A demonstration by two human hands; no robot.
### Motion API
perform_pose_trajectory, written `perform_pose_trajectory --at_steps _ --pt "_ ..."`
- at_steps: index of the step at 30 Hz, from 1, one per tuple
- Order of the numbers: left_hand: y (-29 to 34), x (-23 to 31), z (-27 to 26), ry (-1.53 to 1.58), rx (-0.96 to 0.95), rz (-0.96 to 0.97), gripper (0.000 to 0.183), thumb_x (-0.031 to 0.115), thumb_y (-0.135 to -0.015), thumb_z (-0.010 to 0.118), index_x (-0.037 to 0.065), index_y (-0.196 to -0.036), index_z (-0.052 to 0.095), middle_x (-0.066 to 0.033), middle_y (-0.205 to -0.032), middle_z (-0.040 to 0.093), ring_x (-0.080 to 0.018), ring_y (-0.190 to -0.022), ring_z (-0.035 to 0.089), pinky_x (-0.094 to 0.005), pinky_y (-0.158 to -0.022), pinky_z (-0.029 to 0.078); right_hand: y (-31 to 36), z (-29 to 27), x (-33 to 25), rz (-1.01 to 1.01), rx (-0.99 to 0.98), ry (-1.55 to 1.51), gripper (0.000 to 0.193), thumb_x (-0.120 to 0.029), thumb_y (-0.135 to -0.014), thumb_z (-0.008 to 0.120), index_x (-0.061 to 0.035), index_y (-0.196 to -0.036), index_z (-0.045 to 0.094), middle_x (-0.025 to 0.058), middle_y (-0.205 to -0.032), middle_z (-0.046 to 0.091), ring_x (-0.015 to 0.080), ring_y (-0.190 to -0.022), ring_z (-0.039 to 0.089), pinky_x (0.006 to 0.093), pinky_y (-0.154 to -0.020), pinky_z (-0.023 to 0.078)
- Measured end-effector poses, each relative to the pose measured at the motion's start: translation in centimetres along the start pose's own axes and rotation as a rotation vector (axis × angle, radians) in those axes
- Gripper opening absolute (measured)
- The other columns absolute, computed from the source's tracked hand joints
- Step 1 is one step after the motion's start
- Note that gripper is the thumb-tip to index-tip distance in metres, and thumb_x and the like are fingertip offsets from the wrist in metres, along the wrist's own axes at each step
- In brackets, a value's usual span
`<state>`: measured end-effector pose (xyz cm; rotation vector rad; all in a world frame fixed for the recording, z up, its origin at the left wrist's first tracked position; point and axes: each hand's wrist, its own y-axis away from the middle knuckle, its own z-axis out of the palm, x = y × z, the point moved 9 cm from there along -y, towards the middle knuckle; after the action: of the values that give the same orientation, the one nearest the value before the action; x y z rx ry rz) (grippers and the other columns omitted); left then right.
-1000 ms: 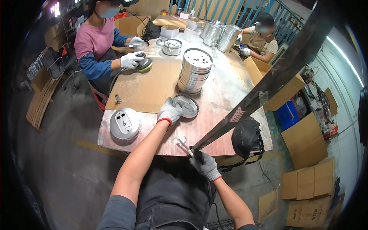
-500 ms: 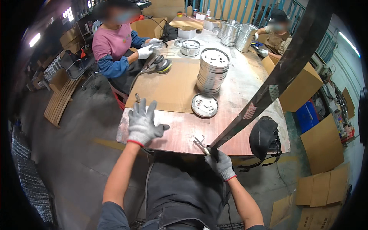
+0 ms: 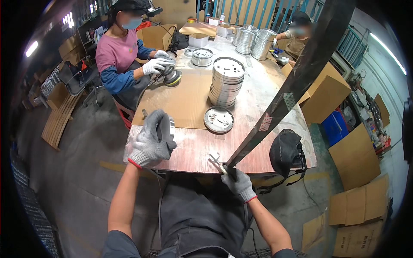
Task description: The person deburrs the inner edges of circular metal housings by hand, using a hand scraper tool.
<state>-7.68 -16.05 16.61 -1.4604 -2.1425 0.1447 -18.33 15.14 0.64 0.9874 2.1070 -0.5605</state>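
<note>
Round metal casing (image 3: pixel 165 129), a shallow silver disc-shaped housing, is held up on edge in the left hand (image 3: pixel 148 144) at the left centre of the head view, just over the near left corner of the worktop (image 3: pixel 193 148). The gloved grip of that hand is wrapped over it, fingers curled across its rim, so that only a curved strip of metal is shown. It is judged to be stiff, fairly light sheet metal, smooth and likely slippery on bare skin, with rim edges that could be sharp; it is best taken by the rim across its width, as the knitted glove allows. The right hand (image 3: pixel 238 184), at the lower centre, is closed around the lower end of a long dark strap (image 3: pixel 292 86) that runs diagonally to the upper right of the frame. A second casing (image 3: pixel 218 119) lies flat on the worktop in the middle, beside a tall stack of casings (image 3: pixel 226 81) on a cardboard sheet (image 3: pixel 180 99). At the upper left, a seated person is seen pressing a sander (image 3: pixel 172 77) down with gloved hands.
</note>
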Motion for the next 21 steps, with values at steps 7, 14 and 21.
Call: perform_pose_trajectory --at_steps 7,14,21 --pt "6.1 0.8 14.9 2.227 -0.458 -0.790 0.095 0.083 -0.090 0.044 0.010 -0.152 0.043 -0.0153 -0.147 0.054 -0.0393 -0.135 0.051 -0.0659 -0.111 0.040 1.7 -2.0 -2.8 -0.100 0.135 -0.162 0.045 -0.029 -0.087 0.081 -0.0166 -0.128 0.070 0.0155 -0.108 0.075 0.0328 -0.096 0.074 0.0395 -0.083 0.059" --pt "5.6 2.1 14.0 1.203 -0.556 -0.906 0.060 0.050 -0.096 0.063 0.007 -0.137 0.059 -0.0177 -0.128 0.069 -0.0316 -0.121 0.065 -0.0478 -0.106 0.050 1.2 -1.6 -5.1 -0.157 -0.089 0.238 0.042 -0.036 -0.090 0.075 -0.0185 -0.127 0.066 0.0156 -0.098 0.073 0.0379 -0.086 0.072 0.0465 -0.074 0.058" --pt "5.1 -0.4 14.0 0.463 -0.090 -0.561 0.051 0.010 -0.087 0.061 0.001 -0.138 0.056 -0.0215 -0.129 0.067 -0.0293 -0.122 0.065 -0.0373 -0.102 0.050 0.7 -2.1 -7.8 -0.142 -0.231 0.439 0.040 -0.040 -0.094 0.068 -0.0203 -0.129 0.064 0.0145 -0.099 0.072 0.0388 -0.086 0.071 0.0488 -0.071 0.058"
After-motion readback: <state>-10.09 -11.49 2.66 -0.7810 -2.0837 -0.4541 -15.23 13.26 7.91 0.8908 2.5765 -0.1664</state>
